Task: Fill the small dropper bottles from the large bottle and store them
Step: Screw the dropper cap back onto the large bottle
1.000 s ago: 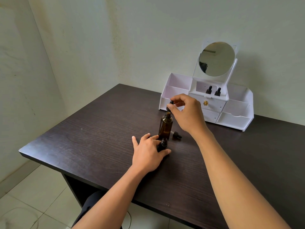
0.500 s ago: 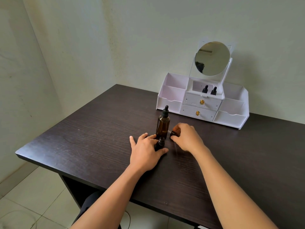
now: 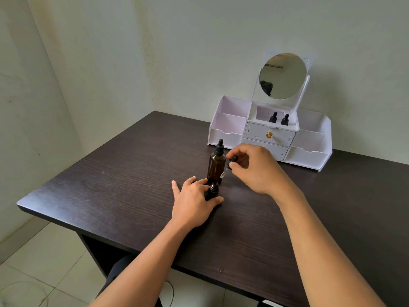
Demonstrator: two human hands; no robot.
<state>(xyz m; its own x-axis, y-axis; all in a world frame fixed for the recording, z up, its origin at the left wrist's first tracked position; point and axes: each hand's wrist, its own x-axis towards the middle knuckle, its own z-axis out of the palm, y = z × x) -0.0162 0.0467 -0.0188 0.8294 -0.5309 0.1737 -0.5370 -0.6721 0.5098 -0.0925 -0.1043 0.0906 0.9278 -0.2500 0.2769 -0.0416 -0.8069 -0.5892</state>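
Observation:
A large amber bottle (image 3: 217, 163) with its black dropper cap on stands upright on the dark table (image 3: 132, 173). Just in front of it my left hand (image 3: 192, 200) holds a small dark dropper bottle (image 3: 213, 189), uncapped, upright on the table. My right hand (image 3: 254, 169) hovers to the right of the large bottle, pinching a small black dropper cap (image 3: 232, 161) whose glass tip points down-left. Two small dropper bottles (image 3: 279, 119) stand in the middle compartment of the white organizer (image 3: 309, 149).
The white organizer with a round mirror (image 3: 283, 76) and two drawers stands at the table's back against the wall. The table's left edge and front edge drop to a tiled floor (image 3: 33, 262).
My right hand put the dropper cap on the large bottle, reached down to the table, picked up the small cap and lifted it. My left hand stayed on the small bottle.

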